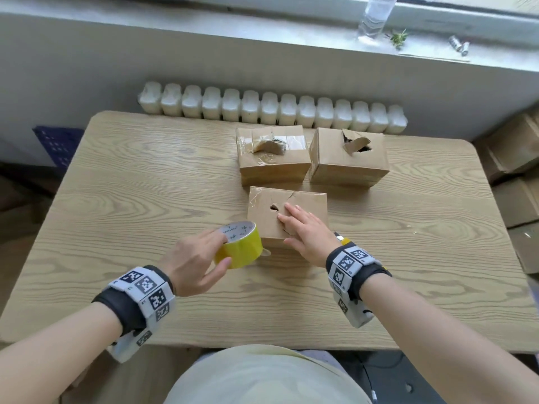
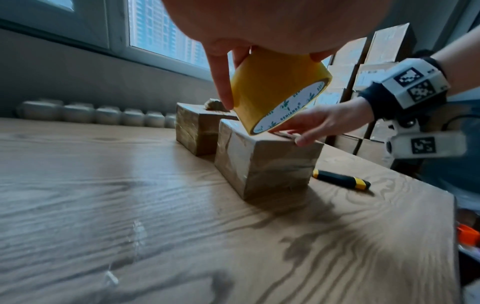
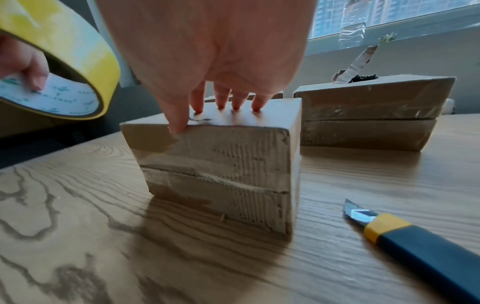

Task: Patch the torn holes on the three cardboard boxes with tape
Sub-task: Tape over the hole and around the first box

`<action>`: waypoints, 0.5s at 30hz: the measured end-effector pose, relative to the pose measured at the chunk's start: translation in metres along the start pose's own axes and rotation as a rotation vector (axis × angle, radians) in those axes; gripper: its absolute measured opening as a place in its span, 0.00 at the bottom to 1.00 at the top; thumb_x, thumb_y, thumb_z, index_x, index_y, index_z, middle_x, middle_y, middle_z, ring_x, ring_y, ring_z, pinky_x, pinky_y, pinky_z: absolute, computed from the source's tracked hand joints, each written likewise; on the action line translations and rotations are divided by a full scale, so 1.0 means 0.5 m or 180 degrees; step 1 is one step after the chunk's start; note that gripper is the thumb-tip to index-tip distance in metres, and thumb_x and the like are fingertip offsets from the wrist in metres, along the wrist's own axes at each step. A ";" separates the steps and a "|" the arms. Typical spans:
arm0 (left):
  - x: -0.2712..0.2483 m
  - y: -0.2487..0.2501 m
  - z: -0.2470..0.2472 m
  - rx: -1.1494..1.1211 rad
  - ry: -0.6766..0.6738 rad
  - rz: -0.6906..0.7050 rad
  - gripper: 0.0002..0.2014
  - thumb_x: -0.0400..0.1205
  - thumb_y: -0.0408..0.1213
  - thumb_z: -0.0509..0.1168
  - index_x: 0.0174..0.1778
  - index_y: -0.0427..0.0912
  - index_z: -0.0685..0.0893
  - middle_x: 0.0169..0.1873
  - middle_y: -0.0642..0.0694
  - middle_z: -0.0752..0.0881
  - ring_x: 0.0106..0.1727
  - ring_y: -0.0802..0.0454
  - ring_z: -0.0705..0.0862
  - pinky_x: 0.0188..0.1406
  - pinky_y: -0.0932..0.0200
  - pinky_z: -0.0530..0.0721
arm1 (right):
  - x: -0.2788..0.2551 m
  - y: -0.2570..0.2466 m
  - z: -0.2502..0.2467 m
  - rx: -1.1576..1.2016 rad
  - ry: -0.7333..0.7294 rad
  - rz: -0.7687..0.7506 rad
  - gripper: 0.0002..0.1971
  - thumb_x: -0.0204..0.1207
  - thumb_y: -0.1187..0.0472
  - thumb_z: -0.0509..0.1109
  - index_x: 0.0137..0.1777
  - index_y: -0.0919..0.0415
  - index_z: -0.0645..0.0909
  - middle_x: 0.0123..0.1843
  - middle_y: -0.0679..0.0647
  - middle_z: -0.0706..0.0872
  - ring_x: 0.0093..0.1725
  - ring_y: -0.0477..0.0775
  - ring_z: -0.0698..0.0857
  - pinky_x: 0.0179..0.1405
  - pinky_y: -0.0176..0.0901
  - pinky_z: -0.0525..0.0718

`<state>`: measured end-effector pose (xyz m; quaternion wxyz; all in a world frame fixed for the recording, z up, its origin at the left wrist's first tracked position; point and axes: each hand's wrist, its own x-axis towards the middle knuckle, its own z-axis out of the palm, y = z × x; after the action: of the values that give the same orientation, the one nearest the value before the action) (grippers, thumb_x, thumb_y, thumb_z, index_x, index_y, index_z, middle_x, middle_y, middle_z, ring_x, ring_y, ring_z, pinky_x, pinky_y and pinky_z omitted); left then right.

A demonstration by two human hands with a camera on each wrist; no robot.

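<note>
Three cardboard boxes stand on the wooden table (image 1: 140,176). The near box (image 1: 306,202) has a small torn hole (image 1: 274,207) in its top. My right hand (image 1: 303,228) lies flat on that top, fingers straight, fingertips just right of the hole. My left hand (image 1: 204,252) grips a yellow tape roll (image 1: 240,246) at the box's near left corner, thumb outside and fingers in the core. The back left box (image 1: 272,161) carries clear tape around a raised flap. The back right box (image 1: 348,158) shows an open torn flap. The wrist views show the roll (image 2: 275,86) tilted over the box (image 3: 221,164).
A yellow-and-dark utility knife (image 3: 415,242), blade out, lies on the table right of the near box, under my right wrist. A white radiator (image 1: 271,110) runs behind the table. A plastic bottle (image 1: 374,16) stands on the sill. Stacked cartons (image 1: 513,158) stand at the right, a blue crate (image 1: 58,144) at the left.
</note>
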<state>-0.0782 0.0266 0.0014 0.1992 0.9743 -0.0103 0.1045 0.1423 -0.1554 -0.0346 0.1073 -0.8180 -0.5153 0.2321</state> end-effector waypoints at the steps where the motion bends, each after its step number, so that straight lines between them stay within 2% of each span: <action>1: 0.008 -0.006 -0.008 0.0039 0.0065 -0.0067 0.11 0.80 0.45 0.57 0.47 0.39 0.74 0.35 0.44 0.82 0.31 0.46 0.80 0.24 0.55 0.79 | 0.002 -0.002 -0.001 0.0007 0.0058 0.0002 0.30 0.79 0.51 0.67 0.79 0.51 0.64 0.85 0.49 0.55 0.83 0.52 0.54 0.82 0.48 0.52; 4: 0.043 -0.020 -0.021 0.0133 0.0133 -0.0246 0.11 0.79 0.45 0.57 0.46 0.39 0.74 0.34 0.43 0.82 0.31 0.44 0.79 0.24 0.56 0.79 | 0.010 -0.009 -0.010 0.0089 0.0260 0.0115 0.28 0.78 0.50 0.68 0.77 0.54 0.66 0.82 0.49 0.64 0.80 0.51 0.62 0.79 0.47 0.59; 8: 0.084 -0.032 -0.009 0.0063 0.0058 -0.0673 0.16 0.79 0.49 0.54 0.42 0.38 0.75 0.32 0.45 0.79 0.32 0.43 0.79 0.27 0.56 0.76 | 0.025 -0.018 -0.022 0.0506 0.0507 0.0362 0.21 0.79 0.56 0.67 0.71 0.57 0.73 0.74 0.49 0.75 0.73 0.51 0.73 0.73 0.49 0.69; 12: 0.113 -0.041 0.009 -0.0066 -0.0152 -0.1056 0.20 0.78 0.55 0.49 0.43 0.40 0.74 0.34 0.48 0.78 0.35 0.45 0.76 0.32 0.53 0.76 | 0.039 -0.016 -0.032 0.0784 0.0460 0.0442 0.20 0.74 0.66 0.64 0.67 0.58 0.77 0.70 0.51 0.78 0.69 0.52 0.75 0.71 0.49 0.71; 15: 0.128 -0.042 0.015 -0.0101 -0.0225 -0.1079 0.20 0.78 0.55 0.48 0.43 0.41 0.74 0.35 0.48 0.77 0.35 0.45 0.75 0.33 0.51 0.78 | 0.048 -0.027 -0.052 0.1480 0.0326 0.0620 0.20 0.72 0.66 0.68 0.64 0.56 0.80 0.60 0.50 0.82 0.57 0.48 0.80 0.61 0.41 0.77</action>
<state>-0.0126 0.0443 -0.0001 0.2289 0.9619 0.1455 0.0349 0.1533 -0.1262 -0.0128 0.2955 -0.8278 -0.3607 0.3120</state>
